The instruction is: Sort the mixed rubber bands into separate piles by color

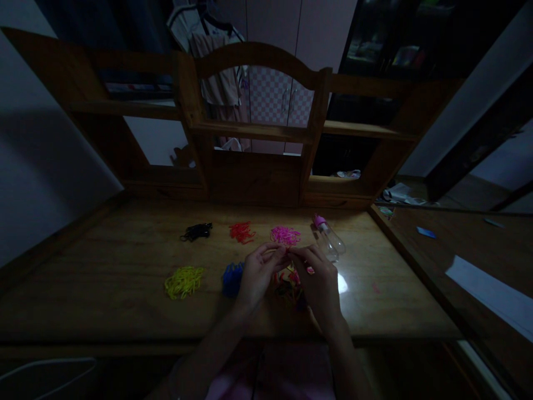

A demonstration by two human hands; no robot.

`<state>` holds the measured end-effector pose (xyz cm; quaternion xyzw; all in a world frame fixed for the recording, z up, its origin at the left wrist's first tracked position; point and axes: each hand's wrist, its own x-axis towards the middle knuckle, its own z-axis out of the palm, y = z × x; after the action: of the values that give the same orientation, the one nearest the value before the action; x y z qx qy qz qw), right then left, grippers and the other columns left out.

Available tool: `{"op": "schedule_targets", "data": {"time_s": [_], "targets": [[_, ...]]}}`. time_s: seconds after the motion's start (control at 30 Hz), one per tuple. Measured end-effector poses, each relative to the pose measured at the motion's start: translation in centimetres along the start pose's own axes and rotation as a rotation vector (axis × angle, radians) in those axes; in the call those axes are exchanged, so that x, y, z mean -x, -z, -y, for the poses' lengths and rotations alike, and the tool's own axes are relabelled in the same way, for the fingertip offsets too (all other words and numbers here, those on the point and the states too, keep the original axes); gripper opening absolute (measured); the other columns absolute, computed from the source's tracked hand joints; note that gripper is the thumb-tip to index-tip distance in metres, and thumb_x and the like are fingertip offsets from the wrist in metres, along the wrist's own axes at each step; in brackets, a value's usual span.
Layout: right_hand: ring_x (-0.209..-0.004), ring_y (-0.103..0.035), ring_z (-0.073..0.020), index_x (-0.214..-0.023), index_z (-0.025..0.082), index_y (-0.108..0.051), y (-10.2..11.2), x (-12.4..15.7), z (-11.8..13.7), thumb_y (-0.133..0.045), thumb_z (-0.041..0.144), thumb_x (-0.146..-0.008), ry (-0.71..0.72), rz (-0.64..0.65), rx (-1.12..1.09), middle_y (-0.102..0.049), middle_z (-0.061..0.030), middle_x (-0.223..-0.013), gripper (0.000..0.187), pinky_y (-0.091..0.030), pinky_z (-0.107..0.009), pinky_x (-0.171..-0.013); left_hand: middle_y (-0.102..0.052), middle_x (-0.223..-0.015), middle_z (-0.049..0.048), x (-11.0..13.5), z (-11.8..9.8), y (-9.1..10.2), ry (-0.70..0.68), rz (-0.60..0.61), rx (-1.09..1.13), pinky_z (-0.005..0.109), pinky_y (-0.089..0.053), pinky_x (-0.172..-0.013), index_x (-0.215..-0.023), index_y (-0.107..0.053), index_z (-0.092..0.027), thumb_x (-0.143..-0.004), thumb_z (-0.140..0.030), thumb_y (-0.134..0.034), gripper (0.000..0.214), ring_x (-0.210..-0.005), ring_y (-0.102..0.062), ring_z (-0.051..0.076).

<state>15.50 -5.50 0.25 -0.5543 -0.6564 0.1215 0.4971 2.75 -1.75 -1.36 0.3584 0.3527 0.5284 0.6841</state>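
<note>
The grip of our left hand and right hand pinches a small red strand above the mixed pile; the blue pile sits just beside our left, and open desk stretches rightward to its side edge.

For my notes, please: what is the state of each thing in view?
Left hand, pinching red bit
Right hand, likewise pinching
Black heap, loose
Red heap, loose
Pink heap, loose
Yellow heap, loose
Blue heap, partly hidden
Mixed heap, partly hidden
Bottle, lying, capped
Cupboard, shut
Drawers, seemingly shut
</note>
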Motion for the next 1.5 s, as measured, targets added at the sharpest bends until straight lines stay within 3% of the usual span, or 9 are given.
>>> {"op": "schedule_targets", "data": {"time_s": [0.2,0.47,0.8,0.9,1.0,1.17,1.33,1.5], "targets": [[-0.081,-0.064,-0.0171,-0.097,0.024,-0.071,0.4,0.4,0.4,-0.058,0.027,-0.092,-0.106,0.005,-0.110,-0.068,-0.0034,-0.091,0.015,-0.048,-0.027,-0.066,-0.073,-0.086,0.0066,0.2,-0.4,-0.2,-0.046,-0.018,-0.090,0.032,-0.057,-0.080,-0.087,-0.067,-0.013,-0.073,-0.033,-0.077,0.027,-0.078,-0.071,0.018],[-0.079,-0.067,-0.0201,-0.087,0.019,-0.073,-0.4,0.6,-0.4,-0.066,0.038,-0.084,-0.392,-0.010,-0.409,-0.073,-0.0051,-0.084,0.021,-0.051,-0.029,-0.070,-0.065,-0.078,0.0019,0.1,-0.4,-0.3,-0.169,0.018,-0.215,0.025,-0.056,-0.063,-0.084,-0.065,-0.017,-0.078,-0.039,-0.071,0.024,-0.069,-0.064,0.015],[-0.077,-0.064,-0.0175,-0.089,0.019,-0.071,-0.6,0.7,-0.4,-0.064,0.035,-0.086,-0.409,-0.091,-0.387,-0.072,-0.0039,-0.084,0.018,-0.047,-0.026,-0.066,-0.061,-0.072,0.0007,0.1,-1.0,0.5,-0.104,0.023,-0.243,0.022,-0.053,-0.061,-0.086,-0.063,-0.016,-0.079,-0.041,-0.070,0.027,-0.062,-0.060,0.012],[-0.074,-0.062,-0.0171,-0.089,0.019,-0.071,-0.1,0.6,-0.7,-0.064,0.038,-0.086,-0.419,-0.110,-0.353,-0.071,-0.0036,-0.083,0.021,-0.046,-0.026,-0.064,-0.061,-0.070,0.0015,-1.5,-2.1,1.2,-0.114,0.058,-0.253,0.024,-0.054,-0.060,-0.086,-0.064,-0.015,-0.077,-0.042,-0.071,0.028,-0.060,-0.059,0.013],[-0.077,-0.063,-0.0186,-0.091,0.018,-0.071,0.3,0.6,-1.3,-0.065,0.040,-0.085,-0.451,-0.144,-0.330,-0.071,-0.0045,-0.085,0.024,-0.047,-0.027,-0.065,-0.062,-0.069,0.0028,-4.6,-3.0,1.8,-0.163,0.134,-0.398,0.024,-0.052,-0.054,-0.083,-0.064,-0.016,-0.078,-0.041,-0.069,0.027,-0.057,-0.059,0.013],[-0.078,-0.065,-0.0195,-0.095,0.018,-0.072,0.7,1.1,-1.9,-0.065,0.042,-0.084,-0.479,-0.169,-0.354,-0.072,-0.0049,-0.086,0.026,-0.048,-0.028,-0.067,-0.058,-0.062,-0.0002,-9.4,-2.1,2.5,-0.229,0.187,-0.737,0.018,-0.041,-0.044,-0.081,-0.062,-0.017,-0.082,-0.040,-0.062,0.023,-0.049,-0.053,0.010],[-0.079,-0.066,-0.0206,-0.095,0.017,-0.073,1.2,1.6,-2.4,-0.066,0.043,-0.083,-0.514,-0.180,-0.344,-0.073,-0.0060,-0.089,0.029,-0.048,-0.029,-0.068,-0.056,-0.061,-0.0027,-11.2,-0.4,2.4,-0.238,0.216,-0.815,0.016,-0.034,-0.041,-0.081,-0.063,-0.017,-0.082,-0.039,-0.062,0.022,-0.047,-0.050,0.009],[-0.079,-0.065,-0.0205,-0.096,0.017,-0.073,1.5,1.7,-2.9,-0.066,0.044,-0.083,-0.540,-0.210,-0.367,-0.073,-0.0064,-0.088,0.031,-0.047,-0.029,-0.068,-0.063,-0.078,0.0014,-11.2,-1.3,1.7,-0.228,0.204,-0.811,0.019,-0.042,-0.049,-0.082,-0.063,-0.015,-0.081,-0.035,-0.064,0.019,-0.056,-0.056,0.009]]}}
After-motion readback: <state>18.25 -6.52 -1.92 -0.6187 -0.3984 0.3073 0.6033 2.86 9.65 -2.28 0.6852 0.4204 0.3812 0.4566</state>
